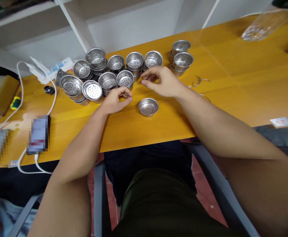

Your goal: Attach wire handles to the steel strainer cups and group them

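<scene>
One shallow metal cup, set apart, near the front edge of the wooden table; upright, mouth up, round — so no long axis to favour either side; it lies to the right of the left hand and frontward of the right hand, touching neither.

Grip: left fingers loosely curled, thumb clear of them, nothing seen in the grasp; right much the same, palm turned inward, fingertips facing the left hand's across a short gap; left fingertips look slightly nearer the cup (a close call from this angle), right ones sit farther toward the back edge.

Around: stacks of perforated cups crowd toward the back edge, the left hand just in front of them; two further stacks stand beyond the right hand, also backward; thin wires beside the right forearm; phone by the front edge, far left — cable attached.
</scene>
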The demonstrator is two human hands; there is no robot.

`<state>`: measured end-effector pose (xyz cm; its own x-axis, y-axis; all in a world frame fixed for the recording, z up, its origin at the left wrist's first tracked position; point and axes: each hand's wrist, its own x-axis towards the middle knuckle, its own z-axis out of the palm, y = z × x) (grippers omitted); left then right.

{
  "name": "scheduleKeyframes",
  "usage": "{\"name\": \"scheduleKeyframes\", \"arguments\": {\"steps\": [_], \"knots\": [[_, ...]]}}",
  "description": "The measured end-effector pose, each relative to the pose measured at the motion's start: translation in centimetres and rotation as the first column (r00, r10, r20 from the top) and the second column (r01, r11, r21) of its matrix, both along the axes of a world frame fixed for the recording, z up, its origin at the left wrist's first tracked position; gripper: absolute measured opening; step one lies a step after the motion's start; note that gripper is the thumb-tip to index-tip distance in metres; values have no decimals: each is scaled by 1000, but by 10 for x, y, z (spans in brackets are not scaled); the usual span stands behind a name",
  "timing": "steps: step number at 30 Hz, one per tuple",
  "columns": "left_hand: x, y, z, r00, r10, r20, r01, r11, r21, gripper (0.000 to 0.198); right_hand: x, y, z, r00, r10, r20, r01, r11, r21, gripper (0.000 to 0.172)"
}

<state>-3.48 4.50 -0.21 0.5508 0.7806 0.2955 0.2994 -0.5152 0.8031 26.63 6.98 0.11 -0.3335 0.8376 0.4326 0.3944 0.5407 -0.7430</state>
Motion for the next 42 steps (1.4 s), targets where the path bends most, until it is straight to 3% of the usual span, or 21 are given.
{"name": "scheduleKeyframes", "arguments": {"steps": [4, 8, 10, 11, 14, 16, 19, 23, 29, 35, 38, 41, 42], "knots": [[-5, 7, -6, 1000, 21, -9, -20, 997, 73, 23, 5, -8, 15, 1000, 11, 23, -10, 999, -35, 41], [-6, 2, -9, 999, -31, 11, 31, 998, 63, 30, 19, -16, 34, 975, 167, 145, -148, 980, -132, 34], [-2, -5, -9, 995, -95, 33, 94, 995, 23, 52, 25, -19, 44, 965, 168, 200, -138, 978, -155, 25], [3, -10, -9, 992, -125, 24, 125, 992, 7, 71, 28, -20, 49, 970, 110, 216, -81, 987, -140, 19], [20, -22, -11, 981, -168, -95, 169, 986, 2, 126, 40, -17, 63, 954, -208, 216, 222, 974, -42, 7], [32, -26, -13, 973, -159, -165, 170, 984, 54, 118, 53, -10, 70, 886, -419, 201, 425, 905, 17, 13], [40, -22, -18, 988, -83, -131, 102, 983, 154, 79, 74, 2, 71, 757, -602, 254, 610, 791, 55, 34], [35, -4, -29, 997, 54, -55, -46, 988, 146, 86, 88, 12, 61, 653, -652, 385, 708, 707, -3, 39], [25, 14, -42, 997, 75, -30, -72, 993, 92, 94, 88, 17, 52, 676, -637, 371, 707, 702, -81, 42], [22, 18, -46, 1000, 16, -4, -16, 997, 81, 93, 99, 21, 51, 657, -711, 249, 740, 672, -35, 37], [22, 19, -47, 1000, 21, 7, -21, 998, 63, 92, 102, 8, 67, 654, -734, 183, 751, 659, -40, 33], [24, 19, -45, 1000, 17, 19, -18, 999, 46, 92, 107, -13, 96, 729, -662, 175, 683, 722, -114, 36], [24, 19, -44, 1000, 12, 24, -13, 999, 45, 92, 110, -20, 105, 757, -605, 248, 646, 751, -137, 34]]}}
